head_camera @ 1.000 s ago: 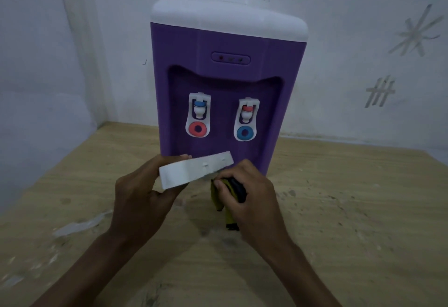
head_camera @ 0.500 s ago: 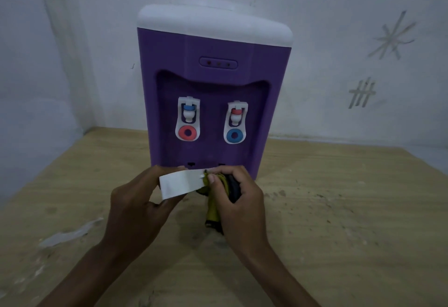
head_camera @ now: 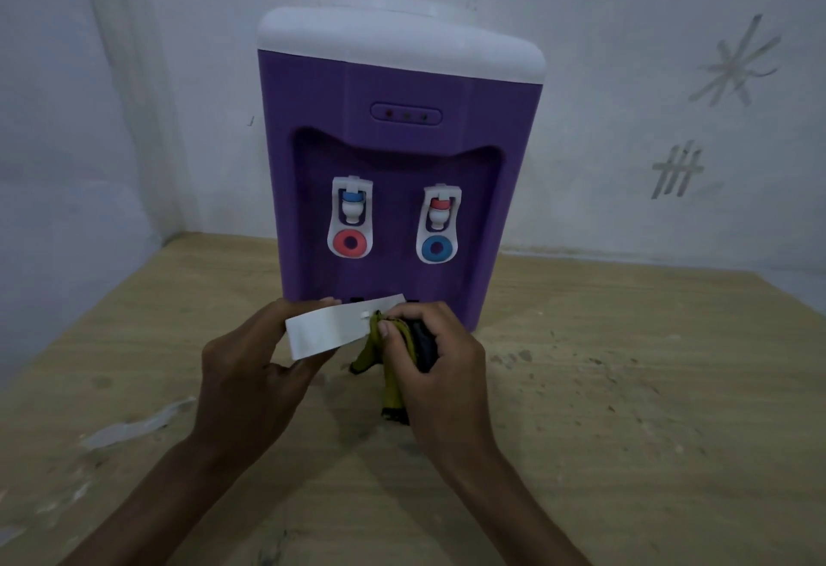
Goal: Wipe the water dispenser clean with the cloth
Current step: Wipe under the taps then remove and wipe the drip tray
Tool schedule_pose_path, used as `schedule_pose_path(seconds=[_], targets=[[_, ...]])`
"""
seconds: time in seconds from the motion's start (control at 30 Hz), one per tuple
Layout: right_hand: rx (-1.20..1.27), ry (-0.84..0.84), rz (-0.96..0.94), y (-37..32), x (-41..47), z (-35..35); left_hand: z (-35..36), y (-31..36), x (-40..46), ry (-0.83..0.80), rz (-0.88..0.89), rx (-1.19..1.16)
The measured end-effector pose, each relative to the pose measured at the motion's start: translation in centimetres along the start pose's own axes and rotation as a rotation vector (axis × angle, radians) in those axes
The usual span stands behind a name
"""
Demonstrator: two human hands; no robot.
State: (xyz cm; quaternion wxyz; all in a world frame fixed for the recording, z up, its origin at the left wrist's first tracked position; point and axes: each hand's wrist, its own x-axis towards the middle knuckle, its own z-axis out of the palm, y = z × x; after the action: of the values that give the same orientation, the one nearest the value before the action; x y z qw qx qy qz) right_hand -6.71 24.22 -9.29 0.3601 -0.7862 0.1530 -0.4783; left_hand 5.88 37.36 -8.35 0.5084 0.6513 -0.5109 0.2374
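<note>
pale wooden tabletop (head_camera: 625, 431) fills the lower half of the frame, scuffed and flecked with white paint marks at lower left. nearest the camera, both forearms come up from the bottom edge toward the centre. the left hand (head_camera: 250, 369) grips a flat white panel (head_camera: 328, 333), thumb over its near edge and fingers curled behind; it looks like the dispenser's drip tray, lifted off. the right hand (head_camera: 438, 355) is curled around a bunched yellow and dark cloth (head_camera: 393, 369), pressing it against the right end of the panel, with a tail of cloth hanging down toward the table.

just beyond the hands, at the centre of the frame, the purple water dispenser (head_camera: 398, 87) stands on the table with its white top, two taps and a row of small lights. behind it is a marked white wall (head_camera: 670, 7), with tape marks at upper right.

judging by this, the job is at a middle stage at most: the loose panel is being wiped, while nothing shows whether the body, taps and top have been done.

against a second ago, the cloth has moved left along the panel and now covers more of its right end; the left hand's grip is unchanged.
</note>
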Motion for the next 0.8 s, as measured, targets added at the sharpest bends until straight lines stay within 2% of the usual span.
schedule_pose_path(seconds=[0.17,0.33,0.53,0.63,0.73,0.8], targets=[[-0.043,0.062,0.109,1.8,0.4,-0.1,0.4,0.0,-0.2,0.01,0.023,-0.015],[-0.016,0.034,-0.018,0.8,0.2,-0.4,0.4,-0.3,-0.1,0.037,0.03,-0.046],[-0.063,0.081,0.076,2.5,0.6,-0.9,0.5,0.3,-0.2,0.078,0.093,-0.083],[-0.011,0.098,0.037,1.8,0.6,-1.0,0.5,0.2,0.1,0.085,0.092,-0.103],[-0.014,0.067,-0.08,0.8,0.3,-0.6,0.1,0.1,0.2,0.093,0.085,-0.079],[-0.036,0.08,-0.073,1.1,0.4,-0.4,-0.1,0.3,0.2,0.106,0.074,-0.079]])
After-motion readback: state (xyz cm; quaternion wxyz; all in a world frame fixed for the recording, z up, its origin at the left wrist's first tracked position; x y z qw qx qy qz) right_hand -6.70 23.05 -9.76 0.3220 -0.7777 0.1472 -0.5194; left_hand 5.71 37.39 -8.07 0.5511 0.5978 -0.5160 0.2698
